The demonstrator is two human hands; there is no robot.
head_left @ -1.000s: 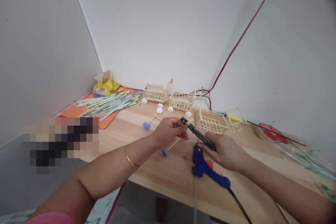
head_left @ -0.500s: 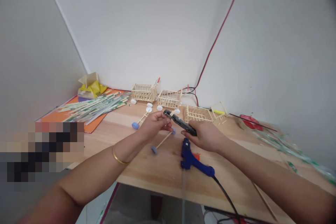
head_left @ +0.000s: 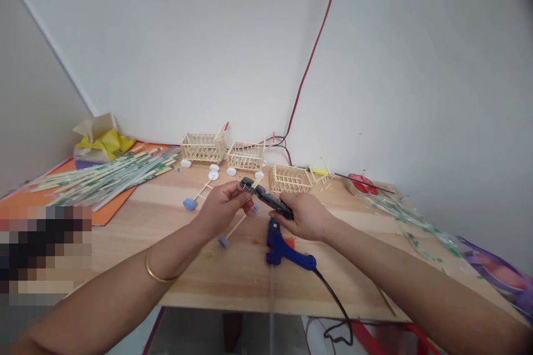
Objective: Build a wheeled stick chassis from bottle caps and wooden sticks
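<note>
In front of me, my right hand (head_left: 307, 214) is closed around the handles of black pliers (head_left: 270, 198), whose head points up and left. My left hand (head_left: 221, 206) pinches at that head, and pale wooden stick pieces (head_left: 256, 182) show at the jaws. What exactly the left fingertips grip is partly hidden. Below the left hand lies a stick axle with blue wheels (head_left: 224, 242). Another axle with a blue wheel (head_left: 190, 204) rests further left. A blue glue gun (head_left: 287, 252) lies just under the right hand.
Two small stick carts with white wheels (head_left: 204, 148) (head_left: 246, 156) stand by the wall. A stick frame (head_left: 291, 178) sits right of them. Many wrapped sticks (head_left: 120, 175) cover an orange sheet at left. A red tape roll (head_left: 362, 184) and plastic wrappers (head_left: 410, 222) are at right. The glue gun's cord (head_left: 335, 294) hangs over the edge.
The view has swung right, so everything appears shifted left. Both hands stay together at the pliers, with little visible change in their grip.
</note>
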